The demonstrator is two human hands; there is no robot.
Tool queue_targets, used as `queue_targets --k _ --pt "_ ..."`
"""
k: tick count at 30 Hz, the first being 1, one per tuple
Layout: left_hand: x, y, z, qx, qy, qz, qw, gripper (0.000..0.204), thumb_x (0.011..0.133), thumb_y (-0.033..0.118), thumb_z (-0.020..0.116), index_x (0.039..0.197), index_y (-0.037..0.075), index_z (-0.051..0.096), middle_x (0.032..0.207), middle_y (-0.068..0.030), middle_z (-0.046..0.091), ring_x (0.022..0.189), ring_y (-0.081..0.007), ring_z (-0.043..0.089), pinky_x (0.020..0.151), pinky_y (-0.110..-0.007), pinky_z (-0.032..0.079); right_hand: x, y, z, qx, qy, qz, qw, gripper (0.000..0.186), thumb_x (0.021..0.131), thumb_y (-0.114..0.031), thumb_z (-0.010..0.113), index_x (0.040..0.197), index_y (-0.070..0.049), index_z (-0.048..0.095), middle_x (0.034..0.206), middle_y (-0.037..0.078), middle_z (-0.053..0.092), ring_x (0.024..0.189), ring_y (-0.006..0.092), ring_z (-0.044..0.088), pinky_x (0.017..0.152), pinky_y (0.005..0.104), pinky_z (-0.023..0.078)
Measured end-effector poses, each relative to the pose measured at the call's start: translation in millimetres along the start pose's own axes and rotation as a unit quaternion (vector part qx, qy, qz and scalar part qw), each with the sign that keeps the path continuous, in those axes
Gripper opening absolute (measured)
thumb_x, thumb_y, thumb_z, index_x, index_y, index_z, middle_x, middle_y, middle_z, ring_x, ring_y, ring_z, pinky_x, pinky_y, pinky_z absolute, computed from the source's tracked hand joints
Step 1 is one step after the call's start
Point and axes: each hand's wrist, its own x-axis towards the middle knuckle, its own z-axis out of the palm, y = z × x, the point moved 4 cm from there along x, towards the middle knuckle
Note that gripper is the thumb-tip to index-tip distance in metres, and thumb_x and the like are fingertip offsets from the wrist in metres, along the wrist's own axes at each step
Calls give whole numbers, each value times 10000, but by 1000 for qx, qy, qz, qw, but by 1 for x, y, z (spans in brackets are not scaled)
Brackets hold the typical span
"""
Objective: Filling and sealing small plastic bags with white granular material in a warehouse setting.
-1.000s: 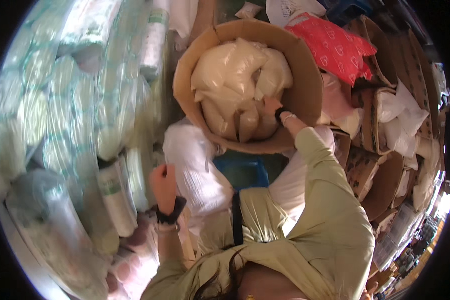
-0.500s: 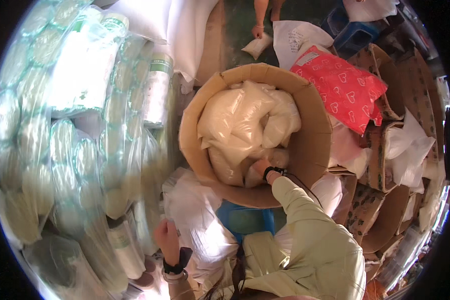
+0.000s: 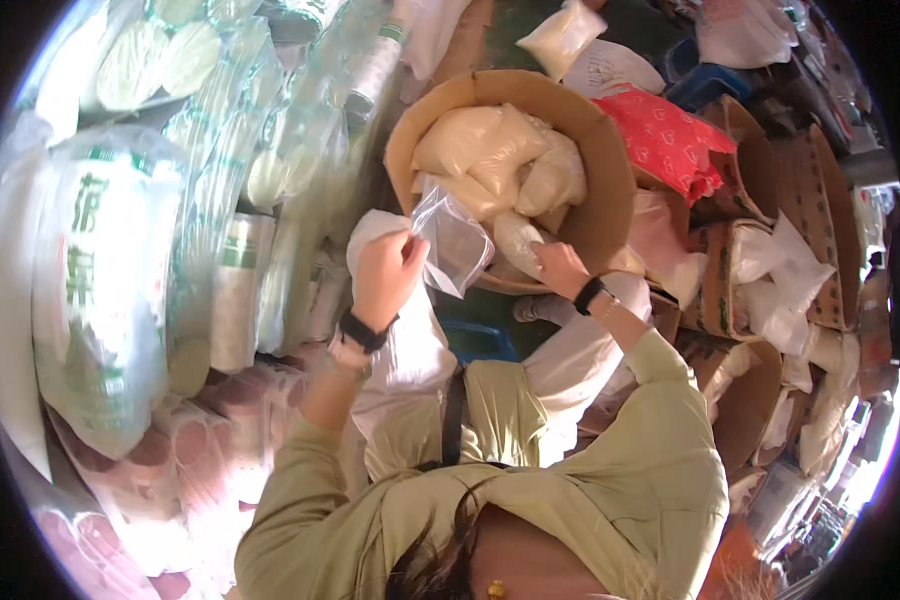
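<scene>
One clear plastic bag (image 3: 457, 243) pinched in left-hand grip (image 3: 385, 275).

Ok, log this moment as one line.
left hand: holds clear plastic bag | right hand: in cardboard drum on white filled bag

Seen from 1 head-worn fisheye camera looking steeply down from above the person's own hair and pale green shoulders, close over the left hand (image 3: 385, 275), right hand (image 3: 560, 268) and cardboard drum (image 3: 610, 200); edges curve toward the dark rim.
</scene>
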Motion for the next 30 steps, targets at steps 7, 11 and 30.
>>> queue_targets --k 7,11,30 --pt "-11 42 59 68 -87 143 983 269 843 208 575 672 6 623 664 -199 600 629 -389 593 565 -469 457 -123 -93 -152 74 208 -1 975 79 781 26 560 842 -24 550 700 211 570 659 404 577 570 429 452" --pt "-25 82 109 46 -162 251 953 262 849 212 581 695 5 628 678 -197 605 646 -388 597 591 -481 466 -189 -106 -173 179 179 77 964 51 850 16 525 815 -22 523 628 108 525 544 243 511 535 300 413" --pt "-147 156 218 6 -235 571 787 114 829 178 617 869 72 624 813 -64 585 739 -244 616 662 -365 512 -287 -63 -20 767 226 259 541 52 954 -102 491 940 -88 539 711 -73 455 573 8 379 522 164 288"
